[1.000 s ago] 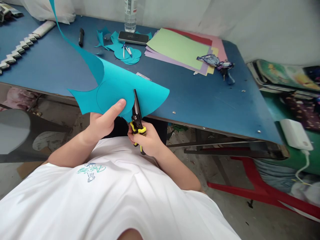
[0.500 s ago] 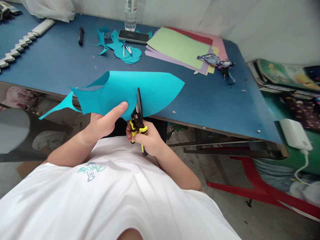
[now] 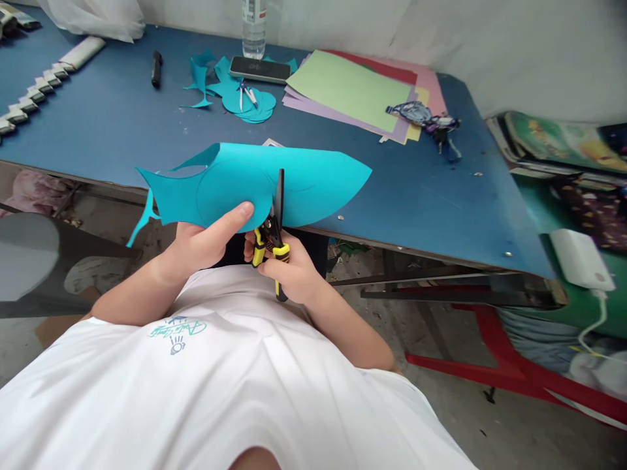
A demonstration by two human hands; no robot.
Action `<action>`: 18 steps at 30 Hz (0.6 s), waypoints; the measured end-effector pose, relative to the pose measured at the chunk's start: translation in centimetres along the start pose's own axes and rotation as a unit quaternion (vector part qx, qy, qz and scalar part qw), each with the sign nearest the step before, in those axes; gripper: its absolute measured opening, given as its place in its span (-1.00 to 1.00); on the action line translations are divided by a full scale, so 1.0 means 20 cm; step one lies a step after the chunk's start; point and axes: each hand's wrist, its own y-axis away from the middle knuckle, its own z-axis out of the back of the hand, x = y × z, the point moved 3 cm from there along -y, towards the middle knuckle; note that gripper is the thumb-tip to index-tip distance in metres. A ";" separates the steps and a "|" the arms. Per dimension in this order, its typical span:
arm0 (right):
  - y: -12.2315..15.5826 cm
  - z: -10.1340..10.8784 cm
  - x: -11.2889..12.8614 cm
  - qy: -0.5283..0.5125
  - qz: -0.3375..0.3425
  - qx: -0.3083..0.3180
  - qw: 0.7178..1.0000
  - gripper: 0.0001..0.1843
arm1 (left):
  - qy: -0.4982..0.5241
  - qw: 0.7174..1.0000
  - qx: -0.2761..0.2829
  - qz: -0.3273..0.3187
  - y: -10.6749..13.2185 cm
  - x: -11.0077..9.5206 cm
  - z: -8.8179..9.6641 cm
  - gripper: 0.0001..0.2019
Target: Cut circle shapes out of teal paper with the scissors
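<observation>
Turquoise paper (image 3: 318, 186) in one hand, scissors (image 3: 269, 228) in the other

From my remote seat I have the paper held up over the front edge of the blue table (image 3: 416, 202), bowed into a loose curve, its right end tapering to a point. I cannot tell whether its underside touches the tabletop. My left hand (image 3: 208, 240) pinches it near the lower edge, thumb laid on top and the other fingers hidden. At the left end a narrow strip (image 3: 140, 226) of the same colour dangles. My right hand (image 3: 289, 264) is wrapped around the scissors' yellow-and-black handles, which stand apart; one dark blade lies over the face of the paper, and I cannot make out the other clearly.

Farther back, I see compasses (image 3: 251, 96) lying on round cutouts (image 3: 257, 117), with a dark phone (image 3: 259, 69) just behind and a clear bottle (image 3: 253, 39) upright past that. A black marker (image 3: 156, 70) lies to the left. Right of the phone, a green sheet (image 3: 347, 88) tops a fanned pile of coloured sheets (image 3: 432, 91), and a patterned strap (image 3: 415, 113) rests across its right corner. A white charger (image 3: 581, 259) sits at far right.
</observation>
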 end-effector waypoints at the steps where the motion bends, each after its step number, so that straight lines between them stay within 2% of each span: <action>1: 0.00 0.00 0.01 0.013 0.008 -0.005 1.000 -0.54 | 0.000 1.000 0.001 0.002 0.00 -0.01 0.00 -0.58; 7: 0.01 0.00 0.04 0.049 0.018 -0.006 0.999 -0.60 | 0.024 0.999 0.001 0.029 0.00 -0.03 -0.01 -0.56; 11: 0.01 -0.01 0.06 0.054 0.018 -0.005 0.998 -0.61 | 0.022 0.999 -0.032 -0.014 0.00 -0.01 0.04 -0.64; 14: 0.01 -0.01 0.06 0.057 0.022 -0.006 0.998 -0.64 | 0.006 0.998 -0.060 -0.032 0.02 0.01 0.07 -0.61; 18: 0.01 -0.02 0.08 0.069 0.032 -0.004 0.997 -0.70 | -0.009 1.000 0.002 0.002 0.01 0.01 0.05 -0.58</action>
